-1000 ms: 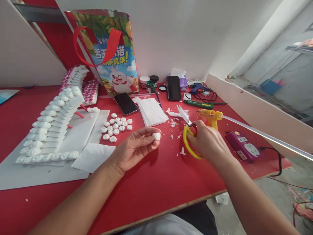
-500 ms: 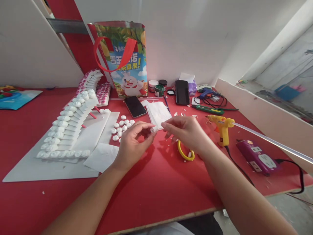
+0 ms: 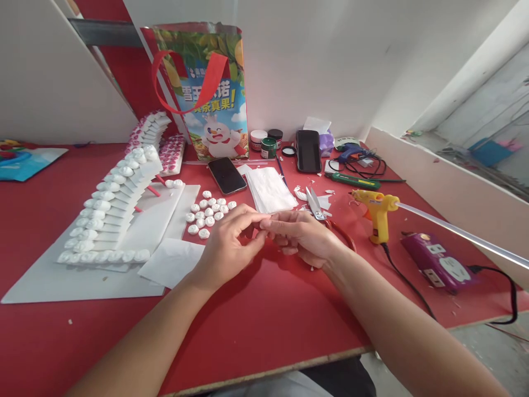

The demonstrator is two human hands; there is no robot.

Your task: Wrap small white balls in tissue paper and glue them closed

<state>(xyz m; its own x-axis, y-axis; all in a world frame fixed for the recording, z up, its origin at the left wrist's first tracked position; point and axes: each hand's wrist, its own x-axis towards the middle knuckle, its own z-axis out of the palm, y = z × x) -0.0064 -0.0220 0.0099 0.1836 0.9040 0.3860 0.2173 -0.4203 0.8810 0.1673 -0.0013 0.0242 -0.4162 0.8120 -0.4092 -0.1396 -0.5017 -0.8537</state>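
My left hand (image 3: 229,248) and my right hand (image 3: 303,234) meet over the middle of the red table, fingertips pinched together. Between them is the small white paper roll seen a moment ago, now almost wholly covered by the fingers. Left of my left hand lie several small white rosettes (image 3: 209,221). Just beyond the fingers is a stack of white paper sheets (image 3: 270,190). Scissors (image 3: 316,205) with red handles lie behind my right hand, blades partly apart. A loose white sheet (image 3: 176,262) rests by my left wrist.
A stepped white model (image 3: 119,207) edged with rosettes stands on a white board (image 3: 37,286) at left. Behind are a gift bag (image 3: 219,105), a phone (image 3: 226,176) and paint jars (image 3: 268,148). At right are a yellow glue gun (image 3: 377,212) and a purple power box (image 3: 438,262).
My right hand has come left to meet my left hand, and its fingers have closed at the white paper roll. The scissors' blades, hidden before, now show behind my right hand.
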